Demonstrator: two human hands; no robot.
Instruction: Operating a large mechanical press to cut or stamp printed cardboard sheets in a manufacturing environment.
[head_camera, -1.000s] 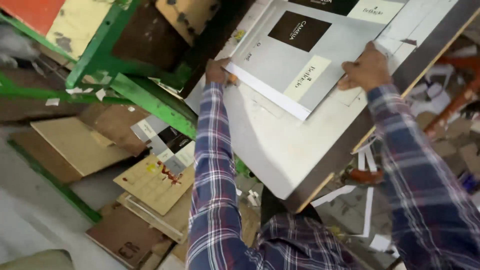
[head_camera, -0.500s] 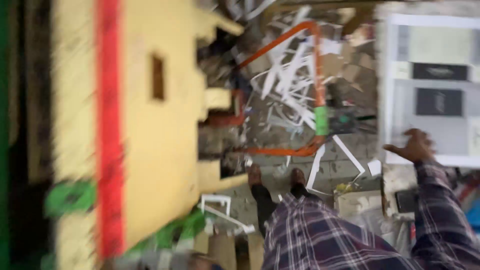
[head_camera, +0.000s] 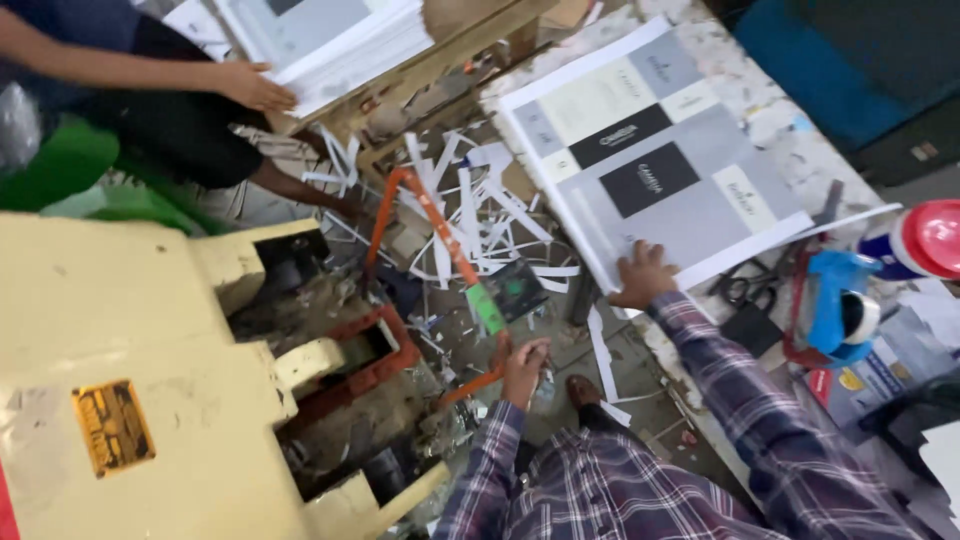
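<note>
My right hand (head_camera: 640, 275) lies flat, fingers spread, on the near corner of a stack of large printed sheets (head_camera: 650, 150) with grey, cream and black panels, which rests on a speckled table (head_camera: 790, 130). My left hand (head_camera: 525, 365) reaches down, and its fingers curl around the lower end of an orange metal frame (head_camera: 430, 215) above the littered floor. Both my sleeves are plaid.
A cream-coloured machine (head_camera: 120, 340) fills the left. White paper strips (head_camera: 480, 220) litter the floor. At top left another person's hand (head_camera: 250, 85) rests on a second sheet stack (head_camera: 330, 35). Scissors (head_camera: 745, 290), a blue tape dispenser (head_camera: 835, 300) and a red-capped bottle (head_camera: 930, 240) lie on the right.
A second ago both hands were on the sheet stack. The view has swung round; my left hand has dropped to the orange frame, and my right stays on the sheets.
</note>
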